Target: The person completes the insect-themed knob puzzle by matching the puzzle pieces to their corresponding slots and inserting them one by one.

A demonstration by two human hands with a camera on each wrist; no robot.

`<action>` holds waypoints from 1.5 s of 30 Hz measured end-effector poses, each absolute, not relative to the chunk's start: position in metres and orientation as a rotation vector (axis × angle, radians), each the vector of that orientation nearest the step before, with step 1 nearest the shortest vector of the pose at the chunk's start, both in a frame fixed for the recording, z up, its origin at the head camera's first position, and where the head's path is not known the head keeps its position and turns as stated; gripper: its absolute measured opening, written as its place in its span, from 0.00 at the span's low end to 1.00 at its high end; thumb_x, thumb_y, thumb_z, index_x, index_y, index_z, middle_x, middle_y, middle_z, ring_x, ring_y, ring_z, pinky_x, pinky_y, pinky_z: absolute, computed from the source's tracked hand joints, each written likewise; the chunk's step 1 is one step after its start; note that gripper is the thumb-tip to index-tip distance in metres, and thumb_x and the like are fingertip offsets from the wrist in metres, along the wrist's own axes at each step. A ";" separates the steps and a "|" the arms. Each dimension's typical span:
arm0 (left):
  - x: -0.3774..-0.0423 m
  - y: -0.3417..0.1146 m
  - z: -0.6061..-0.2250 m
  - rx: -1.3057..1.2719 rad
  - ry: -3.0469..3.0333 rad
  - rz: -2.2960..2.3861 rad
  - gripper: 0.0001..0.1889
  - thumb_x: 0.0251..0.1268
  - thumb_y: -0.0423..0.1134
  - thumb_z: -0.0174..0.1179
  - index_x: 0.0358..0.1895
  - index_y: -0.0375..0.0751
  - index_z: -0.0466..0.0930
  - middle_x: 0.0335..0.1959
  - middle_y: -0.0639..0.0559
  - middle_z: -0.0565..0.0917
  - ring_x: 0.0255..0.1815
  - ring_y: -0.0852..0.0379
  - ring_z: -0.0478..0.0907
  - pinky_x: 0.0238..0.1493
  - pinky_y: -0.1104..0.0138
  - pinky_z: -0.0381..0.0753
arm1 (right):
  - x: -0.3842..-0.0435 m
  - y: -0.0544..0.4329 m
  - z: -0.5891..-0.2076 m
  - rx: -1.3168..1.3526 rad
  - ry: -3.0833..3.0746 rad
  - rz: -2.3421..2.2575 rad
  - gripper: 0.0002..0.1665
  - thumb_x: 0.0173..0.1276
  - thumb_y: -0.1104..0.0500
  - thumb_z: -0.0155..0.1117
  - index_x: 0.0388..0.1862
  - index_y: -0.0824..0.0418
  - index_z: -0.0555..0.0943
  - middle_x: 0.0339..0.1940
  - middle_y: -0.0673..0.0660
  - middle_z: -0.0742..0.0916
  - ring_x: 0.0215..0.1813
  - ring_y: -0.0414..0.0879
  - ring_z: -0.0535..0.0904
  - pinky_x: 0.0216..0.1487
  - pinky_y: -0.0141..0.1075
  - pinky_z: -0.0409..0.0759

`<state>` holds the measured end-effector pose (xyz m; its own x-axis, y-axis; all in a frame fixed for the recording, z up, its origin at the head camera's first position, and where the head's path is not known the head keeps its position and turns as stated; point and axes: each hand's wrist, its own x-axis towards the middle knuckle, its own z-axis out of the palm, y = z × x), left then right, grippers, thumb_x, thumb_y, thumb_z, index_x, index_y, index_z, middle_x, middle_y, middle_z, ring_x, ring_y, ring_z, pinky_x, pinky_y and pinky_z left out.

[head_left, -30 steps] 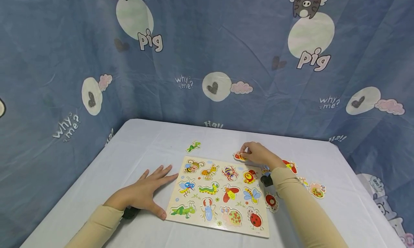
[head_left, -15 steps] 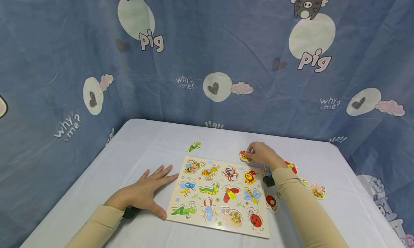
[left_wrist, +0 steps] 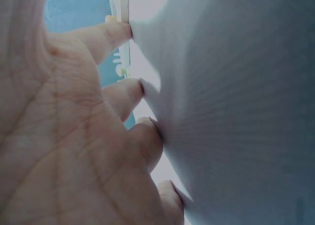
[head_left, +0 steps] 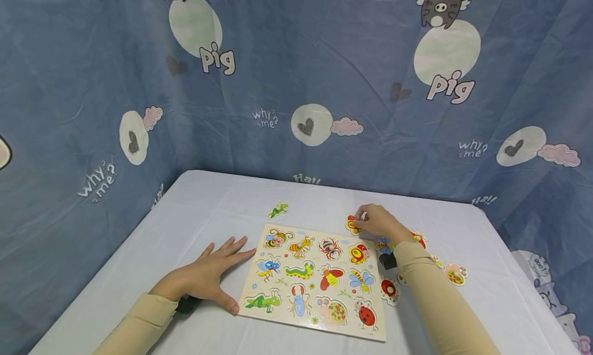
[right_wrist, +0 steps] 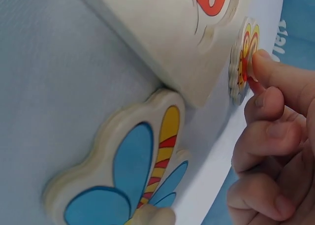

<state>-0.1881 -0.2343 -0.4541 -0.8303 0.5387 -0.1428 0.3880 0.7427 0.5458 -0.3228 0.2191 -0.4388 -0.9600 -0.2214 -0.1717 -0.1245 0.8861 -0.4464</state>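
Note:
My right hand (head_left: 377, 222) pinches a red and yellow butterfly puzzle piece (head_left: 350, 225) between thumb and finger, just past the board's far right corner. In the right wrist view the butterfly piece (right_wrist: 242, 62) stands tilted near the white cloth, its knob behind the fingertips, the other fingers curled below. My left hand (head_left: 206, 275) lies spread at the left of the wooden insect puzzle board (head_left: 354, 328), with thumb tip and a fingertip at its edge. Its fingertips (left_wrist: 123, 30) rest on the cloth in the left wrist view.
A green grasshopper piece (head_left: 279, 210) lies behind the board. Right of it are a blue-winged dragonfly piece (right_wrist: 133, 156), a ladybug piece (head_left: 389, 289), a snail piece (head_left: 455, 274) and others partly under the right forearm. A blue printed curtain (head_left: 278, 159) hangs behind the table.
My right hand has slid a little to the right with the butterfly piece, which has turned somewhat. The left hand and the board stay put.

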 end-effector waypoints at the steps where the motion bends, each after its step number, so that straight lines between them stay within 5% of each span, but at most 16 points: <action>1: -0.188 -0.234 -0.454 0.723 2.652 0.738 0.70 0.33 0.70 0.86 0.86 0.53 0.62 0.91 0.40 0.49 0.90 0.27 0.38 0.80 0.22 0.31 | -0.323 0.220 -0.439 -0.275 2.826 -0.674 0.10 0.78 0.52 0.69 0.44 0.58 0.83 0.29 0.52 0.82 0.30 0.45 0.73 0.33 0.35 0.71; 10: -0.187 -0.234 -0.452 0.717 2.656 0.740 0.70 0.33 0.69 0.86 0.86 0.54 0.62 0.91 0.40 0.50 0.90 0.28 0.39 0.80 0.22 0.31 | -0.327 0.225 -0.442 -0.326 2.785 -0.764 0.08 0.80 0.55 0.67 0.51 0.57 0.85 0.23 0.50 0.76 0.25 0.43 0.67 0.29 0.34 0.67; 45: -0.186 -0.233 -0.451 0.732 2.656 0.737 0.70 0.33 0.69 0.86 0.86 0.52 0.62 0.91 0.39 0.50 0.90 0.26 0.39 0.79 0.20 0.32 | -0.289 0.245 -0.434 -0.383 2.845 -0.830 0.12 0.81 0.54 0.66 0.48 0.63 0.85 0.25 0.52 0.76 0.27 0.43 0.69 0.31 0.36 0.69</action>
<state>-0.1861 -0.2334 -0.4515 -0.8294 0.5418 -0.1366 0.3940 0.7404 0.5446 -0.2890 0.2448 -0.4342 -0.9556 -0.2849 -0.0747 -0.2001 0.8141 -0.5452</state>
